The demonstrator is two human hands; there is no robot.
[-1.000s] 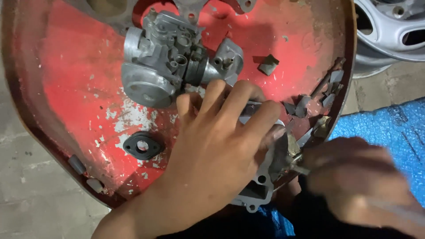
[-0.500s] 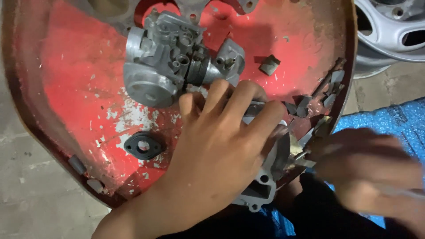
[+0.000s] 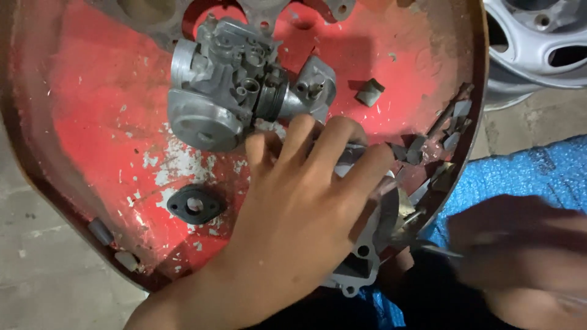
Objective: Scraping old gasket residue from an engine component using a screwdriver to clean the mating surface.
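Head view, read from left to right. At far left, bare concrete floor [image 3: 43, 269] meets the rim of a worn red metal pan [image 3: 92, 110] with flaked paint; two small pale lugs sit on its lower edge. On the pan floor lies a black oval gasket flange [image 3: 194, 205], apart from everything else. Above it, toward the top centre, rests a grey carburettor body [image 3: 232, 91], its round bowl cover facing the viewer.

At centre, the left hand [image 3: 293, 208] lies palm down, fingers spread and pressing on a flat grey cast cover plate [image 3: 361, 269] that rests on the pan's lower right edge; only the plate's bolt ears and rim show beneath the palm. The fingertips [image 3: 376, 160] reach just beside the carburettor without touching it. A small grey block [image 3: 370, 91] lies loose farther up, and several dark metal scraps [image 3: 449, 131] collect against the right rim.

At right, the right hand [image 3: 526, 250] is motion-blurred over blue sheeting [image 3: 532, 171]; it appears closed around a thin tool whose tip [image 3: 437, 249] points at the plate's edge, though the grasp cannot be told for certain. A silver wheel rim [image 3: 538, 43] occupies the top right corner.

Judgement: the work goes best if the left palm bears flat and steady so the plate cannot slide, the tool meeting the edge at a shallow angle.
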